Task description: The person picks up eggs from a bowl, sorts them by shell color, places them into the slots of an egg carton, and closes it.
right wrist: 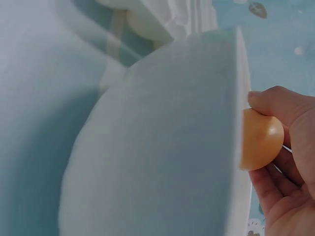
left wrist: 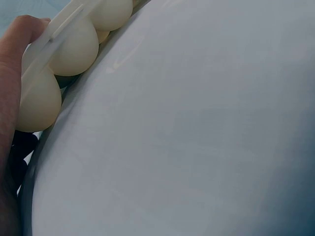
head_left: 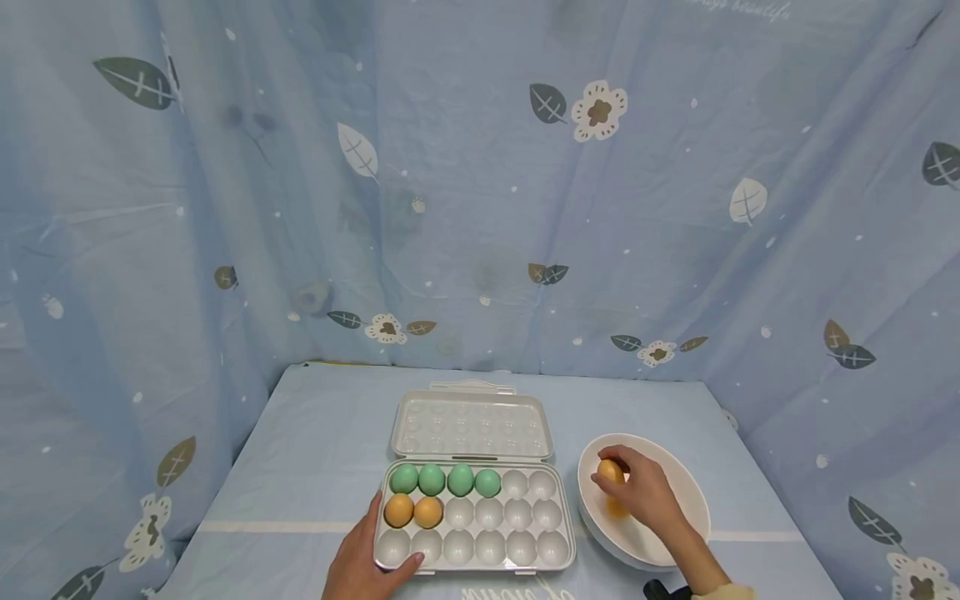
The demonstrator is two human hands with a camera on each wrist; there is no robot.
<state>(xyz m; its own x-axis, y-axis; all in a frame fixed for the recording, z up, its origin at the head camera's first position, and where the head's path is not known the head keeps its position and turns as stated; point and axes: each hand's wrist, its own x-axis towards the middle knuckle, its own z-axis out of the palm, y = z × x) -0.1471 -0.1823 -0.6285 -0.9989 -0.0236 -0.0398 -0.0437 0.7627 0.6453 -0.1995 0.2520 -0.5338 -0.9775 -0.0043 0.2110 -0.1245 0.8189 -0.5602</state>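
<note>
An egg box [head_left: 474, 517] of pale plastic lies with its lid [head_left: 472, 425] folded back. Several green balls [head_left: 432, 479] fill part of its back row, and two orange balls [head_left: 428, 512] sit at the left of the middle row. My left hand [head_left: 367, 558] grips the box's front left corner, thumb on the front rim. Over the white bowl [head_left: 693, 500], my right hand [head_left: 643, 492] pinches an orange ball [right wrist: 263, 140] between thumb and fingers. Another orange ball [head_left: 617, 507] lies in the bowl, partly hidden below the held one.
The bowl stands just right of the egg box on a table with a pale blue cloth [head_left: 300, 450]. Blue patterned curtains [head_left: 480, 208] hang behind and at both sides. A black object [head_left: 660, 590] shows by the right wrist.
</note>
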